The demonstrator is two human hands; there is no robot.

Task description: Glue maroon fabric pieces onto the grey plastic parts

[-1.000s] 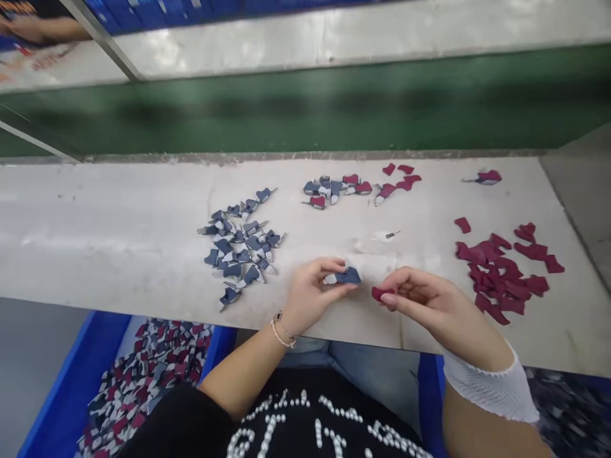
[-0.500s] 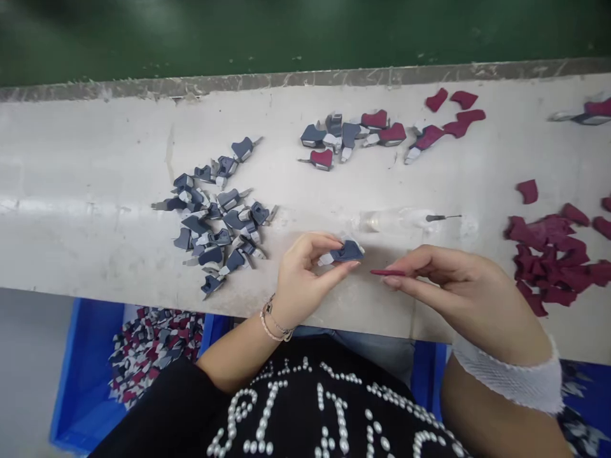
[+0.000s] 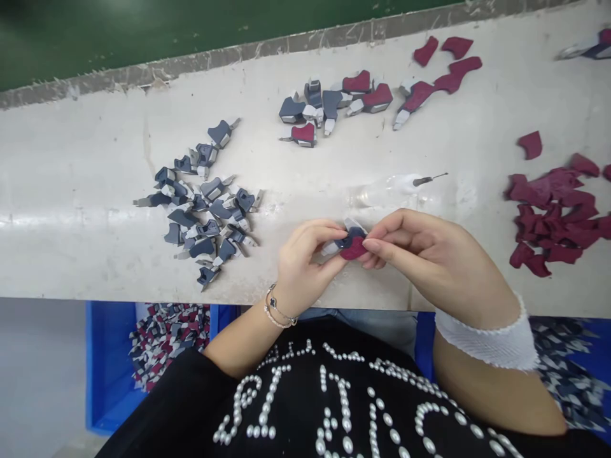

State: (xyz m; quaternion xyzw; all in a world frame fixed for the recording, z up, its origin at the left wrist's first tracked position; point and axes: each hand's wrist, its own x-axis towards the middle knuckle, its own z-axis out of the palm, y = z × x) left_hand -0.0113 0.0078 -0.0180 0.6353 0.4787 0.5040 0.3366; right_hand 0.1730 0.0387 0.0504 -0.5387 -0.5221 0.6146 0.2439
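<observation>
Between thumb and fingers, my left hand [image 3: 309, 257] grips a small dark blue and grey plastic part [image 3: 351, 236] over the front of the table. My right hand [image 3: 420, 254] pinches a thin maroon cover piece [image 3: 354, 248] by its right edge. The maroon piece lies against the face of the blue part; whether it is seated there I cannot tell. Just beyond my hands rests a clear bottle with a thin dark needle tip [image 3: 422, 181]. Left of my hands is a heap of blue and grey parts [image 3: 203, 216].
Loose maroon pieces [image 3: 554, 210] are piled at the right. Farther back lie several parts, some with maroon covers [image 3: 377, 98]. A blue bin [image 3: 102, 369] full of covered parts stands below the table's front edge, with blue-grey parts [image 3: 568, 369] low at the right.
My right hand has moved left and brought the maroon piece onto the blue part, which my left hand still holds. The whole view has shifted and tilted slightly.
</observation>
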